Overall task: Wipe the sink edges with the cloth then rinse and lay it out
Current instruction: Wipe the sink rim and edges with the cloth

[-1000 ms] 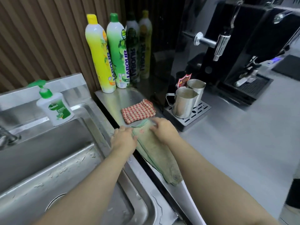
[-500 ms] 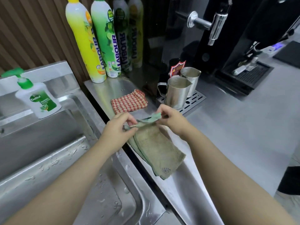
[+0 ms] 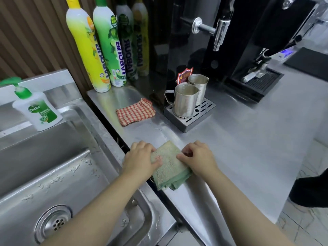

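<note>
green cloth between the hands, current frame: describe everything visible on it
Pale green terry cloth, folded into a thick pad, layered edges showing at its near end, faint reddish spot on top. It lies flat and diagonal on the steel counter beside the sink rim. The left hand holds its left edge, thumb on top; the right hand holds its right edge with curled fingers.

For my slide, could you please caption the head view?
Left hand and right hand hold folded green cloth beside sink.

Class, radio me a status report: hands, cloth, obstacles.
Status: left hand and right hand grip folded green terry cloth by its sides. Cloth flat on steel counter. Beyond it, red-checked cloth lies apart.
</note>
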Tool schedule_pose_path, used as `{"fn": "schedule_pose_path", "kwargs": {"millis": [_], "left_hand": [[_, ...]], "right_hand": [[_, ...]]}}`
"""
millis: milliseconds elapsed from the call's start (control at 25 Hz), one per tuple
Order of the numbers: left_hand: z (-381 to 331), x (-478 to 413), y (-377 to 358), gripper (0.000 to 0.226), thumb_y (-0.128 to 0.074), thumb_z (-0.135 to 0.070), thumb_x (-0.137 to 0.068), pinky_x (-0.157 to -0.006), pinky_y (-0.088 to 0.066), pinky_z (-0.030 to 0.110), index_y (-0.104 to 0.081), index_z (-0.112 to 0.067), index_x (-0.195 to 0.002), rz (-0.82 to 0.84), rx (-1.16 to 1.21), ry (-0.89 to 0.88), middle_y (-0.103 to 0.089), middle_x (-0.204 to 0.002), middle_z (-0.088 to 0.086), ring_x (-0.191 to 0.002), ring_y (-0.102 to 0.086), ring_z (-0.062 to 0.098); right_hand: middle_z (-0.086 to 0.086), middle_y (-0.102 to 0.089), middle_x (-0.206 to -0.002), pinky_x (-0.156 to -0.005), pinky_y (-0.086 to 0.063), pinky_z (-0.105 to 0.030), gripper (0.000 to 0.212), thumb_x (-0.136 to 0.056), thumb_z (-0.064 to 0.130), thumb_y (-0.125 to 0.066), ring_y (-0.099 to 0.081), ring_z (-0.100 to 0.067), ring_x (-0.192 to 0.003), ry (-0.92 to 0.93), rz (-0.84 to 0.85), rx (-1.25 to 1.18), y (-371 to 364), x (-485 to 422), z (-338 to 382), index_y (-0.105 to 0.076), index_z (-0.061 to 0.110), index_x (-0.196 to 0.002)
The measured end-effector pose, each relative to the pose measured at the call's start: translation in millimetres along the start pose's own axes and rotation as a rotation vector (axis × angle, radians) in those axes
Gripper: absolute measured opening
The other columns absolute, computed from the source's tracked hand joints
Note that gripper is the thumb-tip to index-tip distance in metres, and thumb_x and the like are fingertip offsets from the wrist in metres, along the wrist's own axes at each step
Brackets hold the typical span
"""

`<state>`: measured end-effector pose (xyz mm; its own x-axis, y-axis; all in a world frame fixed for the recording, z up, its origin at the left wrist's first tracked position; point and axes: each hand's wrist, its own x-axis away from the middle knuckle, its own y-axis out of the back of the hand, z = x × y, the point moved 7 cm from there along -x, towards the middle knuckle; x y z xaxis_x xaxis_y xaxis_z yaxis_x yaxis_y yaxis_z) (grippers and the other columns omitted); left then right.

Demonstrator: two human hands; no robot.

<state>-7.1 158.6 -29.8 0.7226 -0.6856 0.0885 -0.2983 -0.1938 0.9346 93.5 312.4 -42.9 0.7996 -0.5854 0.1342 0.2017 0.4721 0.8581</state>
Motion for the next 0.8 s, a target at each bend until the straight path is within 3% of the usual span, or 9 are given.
{"fn": "schedule_pose_path", "kwargs": {"millis": [120,200,280,400,520,680,800], "left_hand": [[1,4,8,0.026,-0.066,-0.041,-0.079,-0.080,-0.042,0.030,-0.048,-0.025,-0.088,0.036,0.212,-0.002,-0.050,-0.097,-0.005,-0.096,-0.046,0.015],[21,23,24,0.030,-0.070,-0.032,-0.078,-0.063,-0.039,0.024,-0.041,-0.023,-0.077,0.087,0.495,-0.010,-0.046,-0.077,-0.007,-0.070,-0.044,0.010],[52,52,52,0.031,-0.075,-0.026,-0.075,-0.057,-0.033,0.021,-0.044,-0.022,-0.077,0.056,0.720,-0.006,-0.045,-0.072,-0.008,-0.064,-0.039,0.007],[116,99,96,0.033,-0.080,-0.014,-0.069,-0.054,-0.035,0.014,-0.050,-0.018,-0.081,-0.104,0.933,0.046,-0.050,-0.069,-0.017,-0.062,-0.042,0.002],[202,158,128,0.036,-0.079,-0.015,-0.062,-0.056,-0.040,0.013,-0.054,-0.018,-0.087,-0.312,1.022,0.216,-0.053,-0.077,-0.007,-0.064,-0.047,0.001],[311,247,146,0.035,-0.081,-0.024,-0.065,-0.070,-0.048,0.015,-0.064,-0.016,-0.095,-0.573,1.221,0.415,-0.068,-0.086,-0.005,-0.082,-0.061,0.007],[369,281,155,0.033,-0.074,-0.025,-0.068,-0.074,-0.050,0.027,-0.062,-0.014,-0.096,-0.703,1.362,0.461,-0.072,-0.095,0.005,-0.089,-0.066,0.018]], "right_hand": [[0.008,-0.051,-0.072,-0.067,-0.042,-0.027,0.018,-0.078,0.023,-0.063,-0.051,-0.013,-0.076,-0.040,0.025,-0.224,7,6,22,-0.048,0.024,-0.068],[0.006,-0.047,-0.064,-0.051,-0.034,-0.021,0.019,-0.080,0.011,-0.062,-0.041,-0.008,-0.057,0.058,0.120,-0.455,13,14,54,-0.046,0.020,-0.075],[0.005,-0.050,-0.066,-0.049,-0.034,-0.022,0.025,-0.082,0.004,-0.064,-0.043,-0.007,-0.056,0.175,0.301,-0.706,10,26,96,-0.046,0.019,-0.089],[0.003,-0.057,-0.071,-0.060,-0.044,-0.028,0.034,-0.080,0.016,-0.073,-0.057,-0.012,-0.068,0.241,0.533,-0.830,-33,38,170,-0.055,0.026,-0.108],[-0.002,-0.058,-0.071,-0.067,-0.044,-0.036,0.014,-0.079,0.031,-0.068,-0.055,-0.016,-0.070,0.415,0.571,-0.722,-91,62,271,-0.063,0.019,-0.084],[-0.007,-0.059,-0.079,-0.061,-0.045,-0.024,0.006,-0.088,0.018,-0.063,-0.055,-0.017,-0.072,0.465,0.690,-0.858,-155,110,385,-0.062,0.012,-0.090],[-0.005,-0.061,-0.080,-0.056,-0.046,-0.020,0.003,-0.091,0.011,-0.058,-0.057,-0.016,-0.071,0.404,0.720,-0.928,-192,131,440,-0.060,0.012,-0.093]]}}
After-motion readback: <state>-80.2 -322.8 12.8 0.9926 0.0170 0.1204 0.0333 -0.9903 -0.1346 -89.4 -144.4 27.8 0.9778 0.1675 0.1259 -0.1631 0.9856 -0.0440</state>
